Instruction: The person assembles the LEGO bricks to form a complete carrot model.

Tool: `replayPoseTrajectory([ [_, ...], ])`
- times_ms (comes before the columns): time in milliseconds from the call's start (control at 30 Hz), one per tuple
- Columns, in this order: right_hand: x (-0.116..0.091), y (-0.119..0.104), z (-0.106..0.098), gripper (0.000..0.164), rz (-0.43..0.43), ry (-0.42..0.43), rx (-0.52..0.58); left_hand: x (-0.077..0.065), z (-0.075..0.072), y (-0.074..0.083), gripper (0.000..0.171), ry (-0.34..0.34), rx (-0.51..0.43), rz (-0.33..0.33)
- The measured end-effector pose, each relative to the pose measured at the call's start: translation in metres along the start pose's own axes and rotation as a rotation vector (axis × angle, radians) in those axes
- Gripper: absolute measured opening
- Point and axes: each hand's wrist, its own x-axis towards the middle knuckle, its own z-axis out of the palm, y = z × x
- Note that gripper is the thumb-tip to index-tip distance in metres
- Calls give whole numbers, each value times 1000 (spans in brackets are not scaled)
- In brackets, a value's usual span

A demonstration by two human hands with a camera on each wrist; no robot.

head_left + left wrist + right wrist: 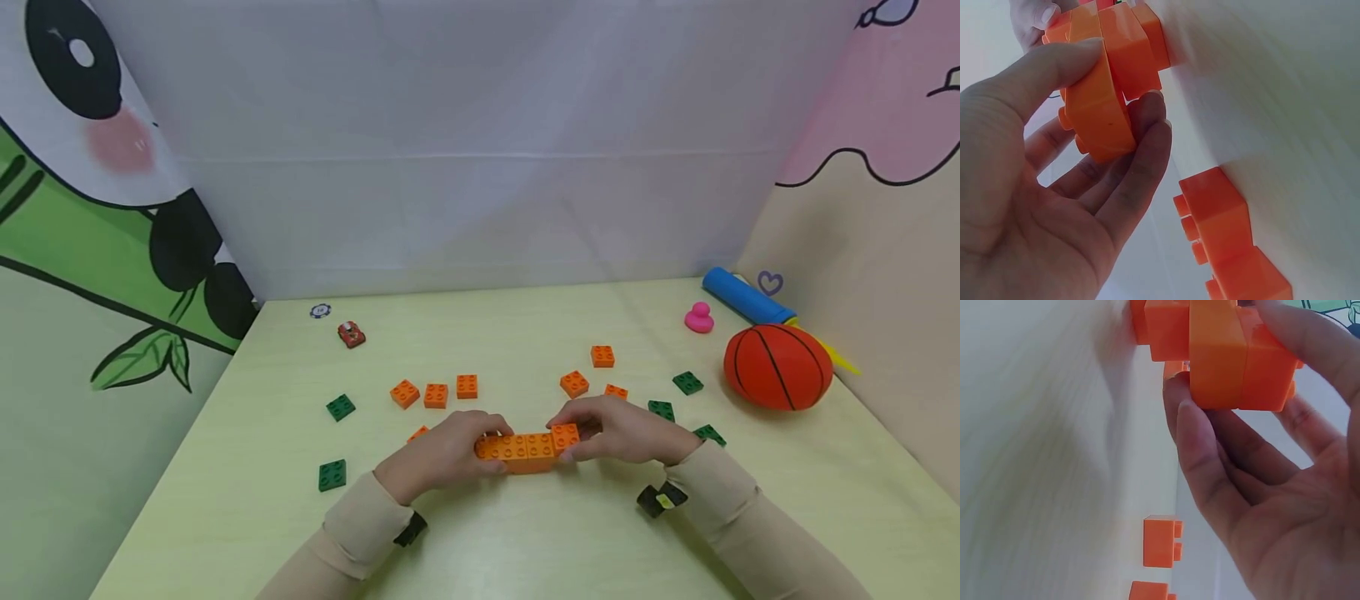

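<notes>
Several orange building bricks (528,452), joined into a block, are held between both hands in the head view. My left hand (457,448) grips the left end, its thumb on one face and fingertips on the opposite one, as the left wrist view shows of the brick (1094,103). At the other end, my right hand (626,429) pinches the block near a single orange brick (566,437) that sits higher than the others. In the right wrist view, fingers and thumb close round stacked orange bricks (1216,362). Part of the block's left end is covered by the left hand.
Loose orange bricks (436,396) lie beyond the hands, with another group (574,384) farther right. Green bricks (332,475) are scattered on both sides. An orange-red basketball (778,367), blue roll (748,296), pink toy (699,318) and red toy car (351,334) rest on the table (525,542).
</notes>
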Motion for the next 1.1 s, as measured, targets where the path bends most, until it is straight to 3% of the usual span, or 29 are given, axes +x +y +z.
replayPoseTrajectory([
  [233, 0, -1, 1, 39, 21, -6, -4, 0, 0, 0, 30, 3, 7, -5],
  [467, -7, -2, -12, 55, 103, -44, -27, -1, 0, 2, 32, -11, -3, -40],
  [600, -13, -2, -29, 53, 112, 44, -72, -1, -1, 2, 32, -12, -4, -47],
  [800, -15, 4, -42, 49, 114, 227, -266, 0, 0, 0, 32, 3, 17, -7],
  [1100, -11, 20, -40, 49, 272, 269, -368, 0, 1, -1, 32, 1, -3, 4],
])
